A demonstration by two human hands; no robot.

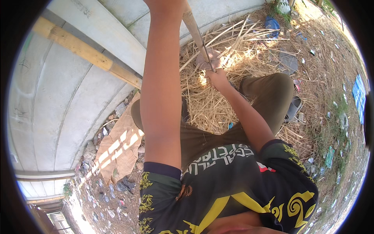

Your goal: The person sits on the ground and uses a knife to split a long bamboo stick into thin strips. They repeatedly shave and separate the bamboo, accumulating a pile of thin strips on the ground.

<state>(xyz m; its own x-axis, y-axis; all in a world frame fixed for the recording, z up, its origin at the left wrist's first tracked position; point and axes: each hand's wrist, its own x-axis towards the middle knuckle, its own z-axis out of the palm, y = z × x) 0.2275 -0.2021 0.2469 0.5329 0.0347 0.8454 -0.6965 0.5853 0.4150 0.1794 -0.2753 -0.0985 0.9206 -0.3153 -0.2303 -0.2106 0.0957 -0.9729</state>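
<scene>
My left arm reaches straight up, and only the wrist and lower part of my left hand [165, 3] show at the top edge. Its fingers are out of the picture, close to a bamboo pole [191, 23]. The pole slants down to a round, flat wooden block [210, 58]. My right hand [219, 78] is closed around the handle end of a knife, with its thin dark blade [206, 54] lying along the pole's lower end. My legs are bent apart on either side of the block.
Bamboo strips and shavings [212, 111] cover the ground between my legs. A grey panel wall [58, 101] with a bamboo rail [74, 43] stands at left. Cardboard [120, 148] lies beside it. Right are a dark sandal [293, 109], blue plastic [272, 25] and scattered litter.
</scene>
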